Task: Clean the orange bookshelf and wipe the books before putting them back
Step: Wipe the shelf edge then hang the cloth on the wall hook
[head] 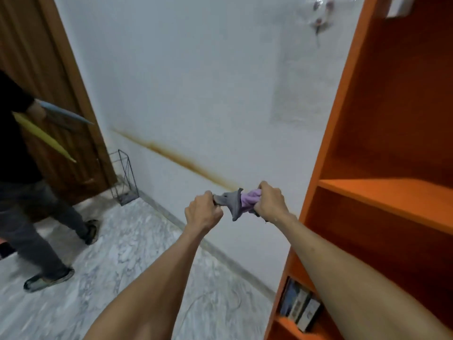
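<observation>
Both my hands hold a grey and purple cloth [237,201] stretched between them in front of the white wall. My left hand [202,212] grips its grey end, and my right hand [270,203] grips the bunched purple end. The orange bookshelf [382,195] stands at the right, just beside my right arm. Its upper two compartments show no books. Several books [300,307] stand on a low shelf, partly hidden by my right forearm.
Another person [27,182] in dark clothes walks at the left, carrying long yellow and blue objects. A brown wooden door [49,77] is behind them. A wire rack [121,179] stands on the marble floor by the wall. A brown stain [176,155] runs along the wall.
</observation>
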Demonstrator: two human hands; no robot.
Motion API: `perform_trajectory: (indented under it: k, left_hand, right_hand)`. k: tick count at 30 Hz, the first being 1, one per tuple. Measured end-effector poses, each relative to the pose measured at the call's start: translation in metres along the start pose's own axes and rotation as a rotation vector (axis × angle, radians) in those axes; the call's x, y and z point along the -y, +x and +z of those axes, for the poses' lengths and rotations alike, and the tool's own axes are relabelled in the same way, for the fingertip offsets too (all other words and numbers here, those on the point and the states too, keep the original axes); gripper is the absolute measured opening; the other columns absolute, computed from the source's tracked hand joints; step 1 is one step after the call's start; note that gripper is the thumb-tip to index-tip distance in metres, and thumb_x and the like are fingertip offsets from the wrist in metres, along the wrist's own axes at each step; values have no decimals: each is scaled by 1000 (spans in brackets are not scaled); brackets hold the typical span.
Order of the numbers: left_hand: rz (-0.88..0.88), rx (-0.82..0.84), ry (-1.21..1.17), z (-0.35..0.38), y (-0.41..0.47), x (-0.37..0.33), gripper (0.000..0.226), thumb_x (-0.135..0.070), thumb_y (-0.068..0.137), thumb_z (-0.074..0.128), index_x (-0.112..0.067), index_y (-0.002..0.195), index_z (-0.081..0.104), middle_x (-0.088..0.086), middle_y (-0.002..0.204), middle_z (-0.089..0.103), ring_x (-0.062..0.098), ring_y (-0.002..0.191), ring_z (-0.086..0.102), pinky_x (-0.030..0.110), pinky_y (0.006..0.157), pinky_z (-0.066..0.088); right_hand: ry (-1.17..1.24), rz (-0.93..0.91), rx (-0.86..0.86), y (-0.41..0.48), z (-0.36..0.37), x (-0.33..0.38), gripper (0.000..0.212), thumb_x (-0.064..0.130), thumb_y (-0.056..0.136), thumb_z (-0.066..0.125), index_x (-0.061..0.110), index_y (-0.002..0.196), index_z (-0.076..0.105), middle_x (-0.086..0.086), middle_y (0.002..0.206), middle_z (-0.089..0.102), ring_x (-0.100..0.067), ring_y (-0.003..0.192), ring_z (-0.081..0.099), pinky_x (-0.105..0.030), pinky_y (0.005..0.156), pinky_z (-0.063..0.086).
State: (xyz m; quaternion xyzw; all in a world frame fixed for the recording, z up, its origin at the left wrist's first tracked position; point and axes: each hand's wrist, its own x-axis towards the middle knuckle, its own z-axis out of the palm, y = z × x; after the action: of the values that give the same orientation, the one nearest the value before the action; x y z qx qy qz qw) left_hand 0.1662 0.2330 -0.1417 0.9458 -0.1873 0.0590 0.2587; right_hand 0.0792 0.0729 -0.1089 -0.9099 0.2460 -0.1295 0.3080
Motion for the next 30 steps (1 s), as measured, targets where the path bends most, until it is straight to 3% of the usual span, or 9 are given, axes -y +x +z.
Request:
perform_trajectory:
  k: [2, 5, 8, 10, 12, 15, 21, 27, 30]
  left_hand:
    - [27, -47, -5, -25, 10, -20, 16, -21, 83, 47, -13, 95, 53, 13, 101, 65, 39, 93, 62, 37, 75, 45]
    - [67, -94, -19, -55, 25, -43, 17, -22, 84, 48, -12, 96, 53, 13, 101, 66, 37, 94, 61, 36, 73, 44]
    - [61, -147, -70, -73, 41, -56, 16, -22, 85, 47, -13, 96, 53, 11, 101, 66, 36, 94, 61, 32, 69, 38]
    - [68, -180, -107, -79, 55, -62, 18, -24, 86, 47, -14, 98, 55, 11, 102, 67, 35, 94, 61, 31, 67, 38]
    - [86, -204, -139, -82, 73, -68, 18, -26, 85, 47, -14, 96, 54, 12, 101, 67, 36, 93, 62, 32, 66, 39]
    - [109, -206, -190, -80, 102, -76, 9, -26, 84, 47, -18, 90, 48, 11, 98, 66, 35, 90, 61, 33, 69, 42]
    - [193, -90, -173, -65, 180, -97, 9, -27, 84, 46, -19, 87, 48, 7, 98, 64, 31, 90, 60, 31, 68, 40]
    - [326, 127, -178, -46, 252, -127, 14, -26, 78, 48, -18, 87, 55, 1, 92, 64, 24, 83, 61, 29, 63, 42]
    - [373, 271, -417, -40, 273, -151, 22, -25, 75, 53, -17, 95, 57, 1, 96, 65, 21, 87, 63, 34, 68, 52]
  right_hand:
    - [16, -41, -79, 5, -32, 21, 21, -2, 81, 54, 5, 100, 48, -7, 92, 52, -31, 80, 57, -34, 57, 49]
    - [31, -101, -155, 11, -71, 48, 22, -6, 83, 49, 6, 100, 42, -1, 86, 48, -22, 73, 50, -27, 48, 38]
    - [102, -93, -249, 21, -96, 68, 7, 7, 94, 41, 9, 88, 44, 2, 74, 50, -20, 63, 47, -25, 46, 37]
    - [65, -72, -318, 30, -111, 80, 17, 15, 96, 37, 8, 89, 50, -11, 82, 57, -27, 67, 51, -32, 56, 46]
    - [-23, -86, -344, 42, -126, 90, 15, 6, 94, 42, 5, 109, 46, -17, 97, 56, -31, 80, 56, -39, 66, 50]
    - [-145, -90, -409, 67, -144, 99, 16, -1, 87, 45, 6, 100, 45, -14, 96, 56, -30, 78, 54, -35, 61, 43]
    - [-297, 13, -414, 120, -181, 125, 13, 2, 87, 49, 11, 78, 49, -10, 93, 58, -31, 79, 54, -33, 64, 41]
    - [-423, 67, -442, 174, -206, 141, 8, 11, 88, 59, 9, 95, 61, -15, 108, 64, -36, 100, 62, -34, 69, 42]
    - [-452, 86, -463, 192, -216, 150, 17, 12, 88, 57, 10, 104, 65, -14, 110, 65, -36, 101, 63, -34, 71, 44]
